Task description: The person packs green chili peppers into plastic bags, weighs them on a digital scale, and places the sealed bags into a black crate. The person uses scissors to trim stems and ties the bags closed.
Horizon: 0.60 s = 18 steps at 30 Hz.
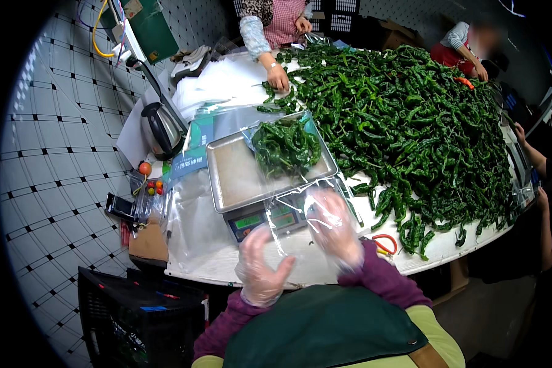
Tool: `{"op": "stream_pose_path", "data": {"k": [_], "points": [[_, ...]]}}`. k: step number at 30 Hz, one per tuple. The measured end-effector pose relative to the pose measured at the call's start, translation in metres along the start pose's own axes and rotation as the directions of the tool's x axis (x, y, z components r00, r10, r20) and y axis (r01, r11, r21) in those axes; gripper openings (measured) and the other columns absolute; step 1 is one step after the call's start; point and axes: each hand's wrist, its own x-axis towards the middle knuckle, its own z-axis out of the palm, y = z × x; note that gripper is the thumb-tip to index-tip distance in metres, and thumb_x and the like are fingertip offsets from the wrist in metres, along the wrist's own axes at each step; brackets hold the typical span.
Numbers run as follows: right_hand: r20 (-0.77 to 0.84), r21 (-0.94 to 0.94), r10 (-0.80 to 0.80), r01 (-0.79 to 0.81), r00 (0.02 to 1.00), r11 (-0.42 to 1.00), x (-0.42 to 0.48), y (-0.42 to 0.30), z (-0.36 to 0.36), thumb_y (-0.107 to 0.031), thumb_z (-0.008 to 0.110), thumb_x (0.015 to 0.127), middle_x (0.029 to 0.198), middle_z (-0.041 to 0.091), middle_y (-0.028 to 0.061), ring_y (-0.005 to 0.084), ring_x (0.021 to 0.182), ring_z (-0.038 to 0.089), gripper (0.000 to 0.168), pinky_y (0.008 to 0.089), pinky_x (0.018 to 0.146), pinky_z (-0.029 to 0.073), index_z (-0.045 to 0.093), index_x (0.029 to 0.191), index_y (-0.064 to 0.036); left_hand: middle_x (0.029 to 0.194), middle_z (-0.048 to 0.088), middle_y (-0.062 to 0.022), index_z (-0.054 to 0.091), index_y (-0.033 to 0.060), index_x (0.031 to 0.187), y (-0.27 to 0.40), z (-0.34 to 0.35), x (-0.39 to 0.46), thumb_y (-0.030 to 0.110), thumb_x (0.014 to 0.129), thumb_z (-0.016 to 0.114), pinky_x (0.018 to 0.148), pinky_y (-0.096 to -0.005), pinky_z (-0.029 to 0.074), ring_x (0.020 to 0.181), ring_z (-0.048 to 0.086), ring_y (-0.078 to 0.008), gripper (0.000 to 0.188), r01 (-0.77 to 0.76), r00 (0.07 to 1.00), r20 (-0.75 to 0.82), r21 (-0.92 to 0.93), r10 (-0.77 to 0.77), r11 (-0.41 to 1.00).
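Observation:
A clear plastic bag of green peppers (pixel 286 148) rests on the metal tray (pixel 232 172) of a digital scale (pixel 248 221), its empty end reaching over the display towards me. My right hand (pixel 332 224), in a clear plastic glove, is at that end, over the scale's near right corner; whether it grips the film is unclear. My left hand (pixel 262 264), gloved likewise, is just below the display, fingers and thumb apart, beside the bag's near edge. A large heap of loose green peppers (pixel 405 124) covers the table to the right.
Red-handled scissors (pixel 385 244) lie right of my right sleeve. Flat clear bags (pixel 191 221), small tomatoes (pixel 155 186) and an electric kettle (pixel 161 131) are at the left. A black crate (pixel 142 313) stands below the table edge (pixel 207 278). Co-workers' hands (pixel 277 78) are around the heap.

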Motion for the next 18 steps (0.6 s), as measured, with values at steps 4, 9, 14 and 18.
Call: {"op": "stream_pose_path", "data": {"k": [4, 9, 14, 18], "points": [[0.137, 0.121, 0.201, -0.217, 0.97, 0.969, -0.034, -0.045, -0.045, 0.003, 0.069, 0.075, 0.093, 0.065, 0.0119, 0.0301, 0.083, 0.062, 0.033, 0.0386, 0.068, 0.051, 0.064, 0.106, -0.005, 0.1, 0.064, -0.0123, 0.057, -0.0029, 0.113, -0.028, 0.018, -0.036, 0.026, 0.084, 0.074, 0.08, -0.0293, 0.05, 0.09, 0.062, -0.0168, 0.044, 0.69, 0.722, 0.41, -0.485, -0.557, 0.538], [0.17, 0.171, 0.207, -0.236, 0.963, 0.957, -0.032, -0.051, -0.053, 0.003, 0.069, 0.074, 0.086, 0.065, 0.0098, 0.0295, 0.077, 0.061, 0.027, 0.0384, 0.066, 0.049, 0.065, 0.099, -0.005, 0.083, 0.064, -0.0075, 0.058, 0.0005, 0.089, -0.028, 0.016, -0.037, 0.007, 0.09, 0.06, 0.069, -0.0253, 0.046, 0.072, 0.058, -0.0116, 0.007, 0.688, 0.714, 0.465, -0.602, -0.524, 0.405], [0.223, 0.238, 0.082, -0.136, 0.971, 0.962, -0.015, -0.059, -0.032, 0.002, 0.07, 0.074, 0.092, 0.064, 0.0083, 0.0292, 0.082, 0.061, 0.028, 0.0381, 0.07, 0.05, 0.063, 0.1, -0.006, 0.081, 0.065, -0.0068, 0.06, -0.0001, 0.085, -0.022, -0.001, -0.033, 0.004, 0.088, 0.06, 0.071, -0.0263, 0.047, 0.073, 0.058, -0.0121, 0.006, 0.715, 0.695, 0.507, -0.557, -0.509, 0.421], [0.224, 0.264, -0.008, -0.053, 0.974, 0.963, -0.009, -0.062, -0.011, 0.001, 0.071, 0.071, 0.095, 0.063, 0.0076, 0.03, 0.086, 0.061, 0.032, 0.0383, 0.073, 0.051, 0.063, 0.101, -0.008, 0.08, 0.063, -0.0037, 0.061, -0.0002, 0.087, -0.023, -0.005, -0.036, 0.003, 0.087, 0.061, 0.071, -0.0255, 0.046, 0.073, 0.056, -0.0106, 0.003, 0.701, 0.713, 0.481, -0.508, -0.51, 0.5]]}}
